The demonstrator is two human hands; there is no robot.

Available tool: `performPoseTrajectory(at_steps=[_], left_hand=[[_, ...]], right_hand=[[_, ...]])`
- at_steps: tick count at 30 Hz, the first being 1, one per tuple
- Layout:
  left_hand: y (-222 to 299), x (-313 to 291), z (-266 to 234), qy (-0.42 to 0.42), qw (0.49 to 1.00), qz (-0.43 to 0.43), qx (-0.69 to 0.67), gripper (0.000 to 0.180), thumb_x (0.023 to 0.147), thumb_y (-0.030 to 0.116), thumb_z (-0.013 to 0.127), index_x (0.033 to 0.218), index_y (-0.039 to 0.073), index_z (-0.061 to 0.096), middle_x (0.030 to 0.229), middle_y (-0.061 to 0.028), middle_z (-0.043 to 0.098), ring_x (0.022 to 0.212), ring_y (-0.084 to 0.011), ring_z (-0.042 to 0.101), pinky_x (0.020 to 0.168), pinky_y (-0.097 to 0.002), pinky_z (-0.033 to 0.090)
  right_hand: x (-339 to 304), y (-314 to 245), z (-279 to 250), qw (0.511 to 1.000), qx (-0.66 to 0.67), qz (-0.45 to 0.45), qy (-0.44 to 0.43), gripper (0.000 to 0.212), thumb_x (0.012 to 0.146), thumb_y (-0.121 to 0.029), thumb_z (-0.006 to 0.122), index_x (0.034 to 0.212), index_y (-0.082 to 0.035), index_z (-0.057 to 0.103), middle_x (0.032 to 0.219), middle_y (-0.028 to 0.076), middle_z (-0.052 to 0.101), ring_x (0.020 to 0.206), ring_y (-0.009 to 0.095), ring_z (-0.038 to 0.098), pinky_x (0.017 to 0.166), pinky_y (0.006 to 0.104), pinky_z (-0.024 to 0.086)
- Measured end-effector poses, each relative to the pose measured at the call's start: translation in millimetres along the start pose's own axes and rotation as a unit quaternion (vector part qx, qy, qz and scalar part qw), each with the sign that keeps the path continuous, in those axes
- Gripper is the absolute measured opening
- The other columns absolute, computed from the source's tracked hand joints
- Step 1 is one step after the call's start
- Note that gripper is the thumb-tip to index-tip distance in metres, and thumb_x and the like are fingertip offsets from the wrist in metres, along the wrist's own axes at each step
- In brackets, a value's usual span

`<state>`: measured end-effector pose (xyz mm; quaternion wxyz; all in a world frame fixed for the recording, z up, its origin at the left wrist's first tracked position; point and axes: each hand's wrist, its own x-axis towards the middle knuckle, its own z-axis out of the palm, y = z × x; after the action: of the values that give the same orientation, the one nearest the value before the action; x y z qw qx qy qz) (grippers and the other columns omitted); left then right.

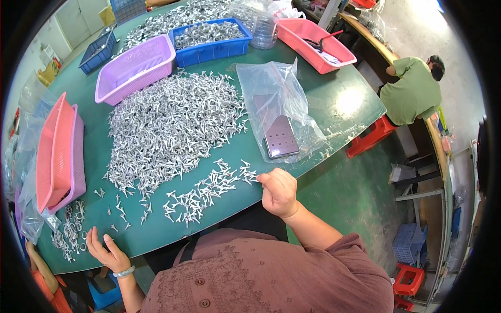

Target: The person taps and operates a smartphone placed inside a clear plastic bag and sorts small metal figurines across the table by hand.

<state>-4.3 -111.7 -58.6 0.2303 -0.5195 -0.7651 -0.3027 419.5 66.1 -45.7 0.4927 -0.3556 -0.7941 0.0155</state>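
Covering most of my view, the green table (94, 167) carries in its middle a wide pile (172, 125) of small silver pieces. Behind this pile stand a purple basket (134, 85) and, just beside it on the right, a blue tub (215, 53) with grey parts (209, 34) inside. To the right of the pile lies a clear bag (282, 88), and a phone (282, 138) shows through its lower part. Between the pile and my edge of the table there is a small heap (195, 198) of the same pieces. My right hand (279, 193) is at the right end of this heap, the fingers folded in and the thumb against the forefinger; whether it pinches a piece, I cannot tell. My left hand (111, 254) is at the table edge, well apart from the right one, with its fingers spread. Near it lie a few loose pieces (121, 212) and some small rings (83, 235).
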Motion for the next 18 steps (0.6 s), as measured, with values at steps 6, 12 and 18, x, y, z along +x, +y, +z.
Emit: performPoseTrajectory(at_steps=[6,12,18], left_hand=[[-0.4,2.8,1.3,0.000,1.000,0.003,0.002,0.036,0.100,0.016,0.052,0.129,-0.003,0.057,0.133,-0.0207,0.053,0.123,-0.0357,0.049,0.106,-0.0448,0.035],[-2.1,1.2,1.6,0.004,1.000,0.005,0.004,0.035,0.101,0.017,0.052,0.130,-0.001,0.058,0.134,-0.0195,0.054,0.123,-0.0349,0.050,0.106,-0.0443,0.035],[-1.9,0.9,2.2,0.004,1.000,0.008,0.004,0.035,0.101,0.016,0.052,0.130,-0.001,0.057,0.134,-0.0195,0.054,0.123,-0.0348,0.050,0.106,-0.0441,0.035]], right_hand=[[2.6,1.8,1.8,1.000,0.001,-0.003,0.005,0.027,0.060,0.008,0.056,0.083,-0.002,0.063,0.062,0.007,0.048,0.053,0.026,0.048,0.049,0.0352,0.039],[1.7,1.0,1.4,1.000,0.001,-0.003,0.004,0.027,0.060,0.008,0.057,0.083,-0.002,0.063,0.062,0.007,0.049,0.054,0.026,0.049,0.049,0.0354,0.039],[1.8,0.7,1.1,1.000,-0.003,-0.003,0.005,0.026,0.060,0.007,0.057,0.083,-0.002,0.063,0.062,0.007,0.049,0.054,0.026,0.049,0.049,0.0354,0.040]])
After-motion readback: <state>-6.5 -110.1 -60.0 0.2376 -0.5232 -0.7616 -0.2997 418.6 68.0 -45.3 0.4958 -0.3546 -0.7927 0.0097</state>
